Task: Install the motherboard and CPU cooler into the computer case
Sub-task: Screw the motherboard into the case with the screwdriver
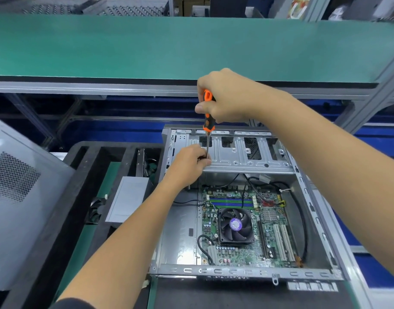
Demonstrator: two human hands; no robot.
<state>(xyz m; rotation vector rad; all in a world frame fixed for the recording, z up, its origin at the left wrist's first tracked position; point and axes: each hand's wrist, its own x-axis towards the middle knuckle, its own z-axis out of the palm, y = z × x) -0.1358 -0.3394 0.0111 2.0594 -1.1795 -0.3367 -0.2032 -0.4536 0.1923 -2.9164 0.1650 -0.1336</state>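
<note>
An open computer case (321, 219) lies flat in front of me. The green motherboard (267, 239) sits inside it, with the black CPU cooler fan (235, 226) mounted near its middle. My right hand (225, 97) grips the orange and black handle of a screwdriver (207, 123), held upright over the silver drive cage (238, 152) at the case's far end. My left hand (189, 161) pinches the screwdriver's shaft near its tip, at the cage's left side. The tip itself is hidden by my fingers.
A grey case side panel (17, 192) leans at the left. A black foam tray (80, 197) left of the case holds a silver power supply (127, 199) and a small fan (96, 208). A green-topped shelf (169, 45) runs across above. Black cables loop inside the case.
</note>
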